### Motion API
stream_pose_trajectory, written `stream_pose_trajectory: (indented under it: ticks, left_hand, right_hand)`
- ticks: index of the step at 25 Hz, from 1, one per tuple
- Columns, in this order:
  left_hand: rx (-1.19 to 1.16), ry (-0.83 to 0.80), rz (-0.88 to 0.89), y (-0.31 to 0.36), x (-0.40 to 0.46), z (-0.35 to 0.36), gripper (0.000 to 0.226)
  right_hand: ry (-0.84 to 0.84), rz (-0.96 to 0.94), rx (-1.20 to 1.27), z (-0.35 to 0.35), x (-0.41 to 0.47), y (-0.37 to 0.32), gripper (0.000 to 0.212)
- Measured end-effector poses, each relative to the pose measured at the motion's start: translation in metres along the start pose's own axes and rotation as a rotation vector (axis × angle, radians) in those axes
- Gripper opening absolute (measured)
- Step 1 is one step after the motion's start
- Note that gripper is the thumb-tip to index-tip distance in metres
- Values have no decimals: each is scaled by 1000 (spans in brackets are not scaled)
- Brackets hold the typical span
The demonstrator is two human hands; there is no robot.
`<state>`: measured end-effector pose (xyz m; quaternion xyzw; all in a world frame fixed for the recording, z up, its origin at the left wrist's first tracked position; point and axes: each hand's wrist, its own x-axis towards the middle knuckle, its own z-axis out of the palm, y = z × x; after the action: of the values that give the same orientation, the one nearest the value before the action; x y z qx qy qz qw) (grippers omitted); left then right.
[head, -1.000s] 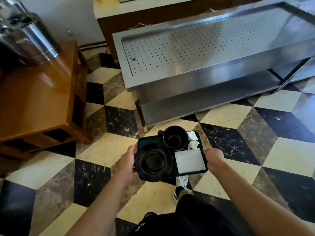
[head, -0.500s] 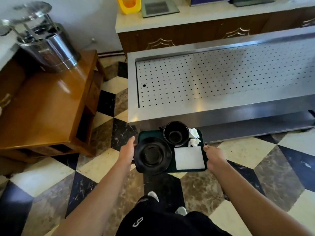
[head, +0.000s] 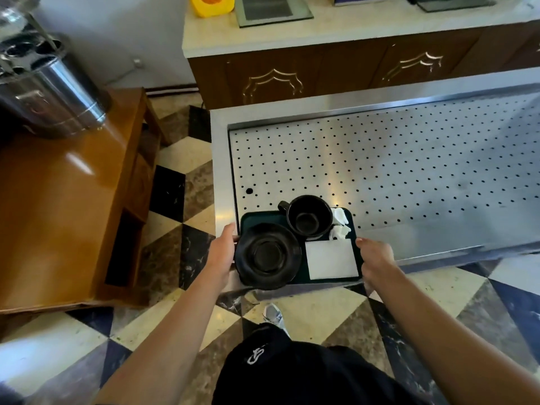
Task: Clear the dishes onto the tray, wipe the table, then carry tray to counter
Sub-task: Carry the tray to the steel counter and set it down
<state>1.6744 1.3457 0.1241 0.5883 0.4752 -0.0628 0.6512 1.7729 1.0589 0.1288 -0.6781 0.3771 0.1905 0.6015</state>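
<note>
A: What did the room look like?

B: A checkered marble floor (head: 315, 305) in cream, brown and black. Ahead stood a stainless tabletop (head: 409, 176) with a perforated, dotted sheet, and behind it a wooden cabinet (head: 336, 74) with carved gold trim under a pale stone top. On the left, a glossy brown wooden stand (head: 58, 206) carried a shiny steel urn (head: 49, 92).

A: And the tray?

B: The dark green tray (head: 263, 219), rectangular with rounded corners, was over the near corner of the steel tabletop. I couldn't tell whether it touched. On it sat a round black saucer (head: 267, 255), a black cup (head: 309, 216) with its handle to the left, crumpled white tissue (head: 339, 226) and a flat white square napkin (head: 333, 258).

A: The hands?

B: The left hand (head: 222, 252) was clasped on the tray's left edge, the right hand (head: 374, 255) on its right edge, fingers curled under.

A: Any change from a second before?

B: Then the tray was over the floor, short of the steel. It had come forward to the tabletop's edge.
</note>
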Motion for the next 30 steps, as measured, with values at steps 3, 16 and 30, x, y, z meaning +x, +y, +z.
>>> stream_pose_trajectory:
  ticks: [3, 16, 30]
  left_hand:
    - [-15, -20, -34, 33, 38, 5, 53]
    - [27, 0, -217, 85, 122, 50, 65]
    - [43, 81, -330, 67, 134, 66, 57]
  right_hand:
    - [-35, -39, -35, 32, 31, -28, 15]
    - [-101, 15, -197, 83, 129, -81, 28]
    - [-92, 84, -148, 83, 134, -78, 29]
